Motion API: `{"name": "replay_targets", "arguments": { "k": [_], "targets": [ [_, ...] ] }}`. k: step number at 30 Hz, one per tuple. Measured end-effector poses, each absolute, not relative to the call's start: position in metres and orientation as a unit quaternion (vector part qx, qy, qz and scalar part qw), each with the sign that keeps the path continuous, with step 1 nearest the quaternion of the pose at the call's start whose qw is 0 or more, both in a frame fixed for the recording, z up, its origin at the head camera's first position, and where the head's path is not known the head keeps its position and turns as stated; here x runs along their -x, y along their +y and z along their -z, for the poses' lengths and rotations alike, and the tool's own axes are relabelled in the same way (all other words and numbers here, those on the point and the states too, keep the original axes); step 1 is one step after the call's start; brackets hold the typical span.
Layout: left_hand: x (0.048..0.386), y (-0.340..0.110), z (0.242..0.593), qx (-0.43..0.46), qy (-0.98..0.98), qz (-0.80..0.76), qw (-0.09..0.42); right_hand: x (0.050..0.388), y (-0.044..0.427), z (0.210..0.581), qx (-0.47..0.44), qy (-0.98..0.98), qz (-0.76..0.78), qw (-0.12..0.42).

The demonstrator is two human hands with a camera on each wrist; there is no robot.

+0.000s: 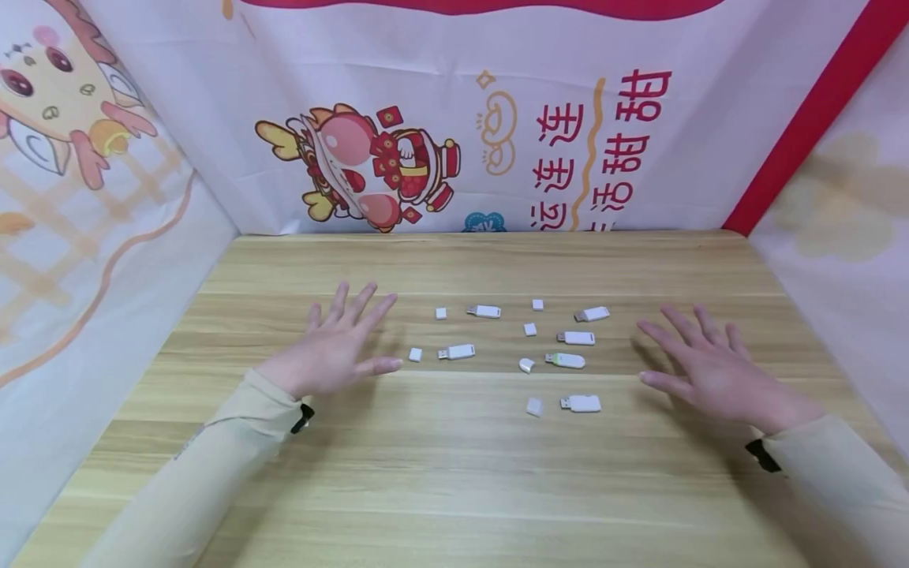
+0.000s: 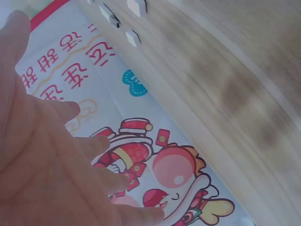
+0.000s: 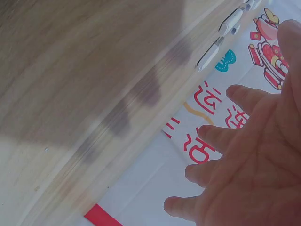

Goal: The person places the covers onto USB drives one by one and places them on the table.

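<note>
My left hand (image 1: 328, 349) hovers above the table, fingers spread, holding nothing. Closest to it are a white cap (image 1: 415, 355) and a white USB stick (image 1: 457, 352) with its metal plug bare. Behind those lie another cap (image 1: 441, 313) and USB stick (image 1: 484, 312). On the other side my right hand (image 1: 713, 372) is also spread and holds nothing. To its left lie several uncapped sticks, among them a rounded USB stick with a green edge (image 1: 566, 360) and a lower white USB stick (image 1: 581, 403). Their caps, such as a rounded cap (image 1: 526, 365) and a translucent cap (image 1: 534, 406), sit left of them.
The wooden table (image 1: 454, 473) carries all the pieces. A white printed cloth (image 1: 497, 118) with red lettering and a cartoon figure hangs along its back edge. More printed cloth (image 1: 71, 260) stands at the left side, and cloth (image 1: 845, 237) at the right.
</note>
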State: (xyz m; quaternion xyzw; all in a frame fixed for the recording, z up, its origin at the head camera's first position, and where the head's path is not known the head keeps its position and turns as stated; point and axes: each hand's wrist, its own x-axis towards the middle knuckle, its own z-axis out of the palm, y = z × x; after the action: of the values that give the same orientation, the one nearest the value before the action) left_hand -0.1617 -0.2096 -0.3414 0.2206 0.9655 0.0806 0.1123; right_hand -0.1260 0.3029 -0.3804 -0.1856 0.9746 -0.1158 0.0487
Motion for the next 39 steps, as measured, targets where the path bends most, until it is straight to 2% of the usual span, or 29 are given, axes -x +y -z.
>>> {"name": "replay_targets", "arguments": {
  "k": [13,19,28,32,39],
  "targets": [
    [0.143,-0.182,0.34,-0.284,0.95,-0.075,0.106,0.122,0.284,0.372,0.206,0.97,0.115,0.064],
    [0.137,-0.151,0.351,-0.375,0.924,-0.058,0.057,0.12,0.269,0.372,0.252,0.964,0.084,0.015],
    [0.129,-0.096,0.355,-0.431,0.9,-0.057,0.021,0.111,0.243,0.377,0.326,0.938,0.095,-0.077],
    [0.13,-0.073,0.357,-0.457,0.888,-0.05,0.016,0.108,0.235,0.378,0.34,0.93,0.105,-0.086],
    [0.136,-0.042,0.363,-0.471,0.878,-0.065,0.045,0.104,0.225,0.381,0.342,0.93,0.109,-0.075]
  ]
}}
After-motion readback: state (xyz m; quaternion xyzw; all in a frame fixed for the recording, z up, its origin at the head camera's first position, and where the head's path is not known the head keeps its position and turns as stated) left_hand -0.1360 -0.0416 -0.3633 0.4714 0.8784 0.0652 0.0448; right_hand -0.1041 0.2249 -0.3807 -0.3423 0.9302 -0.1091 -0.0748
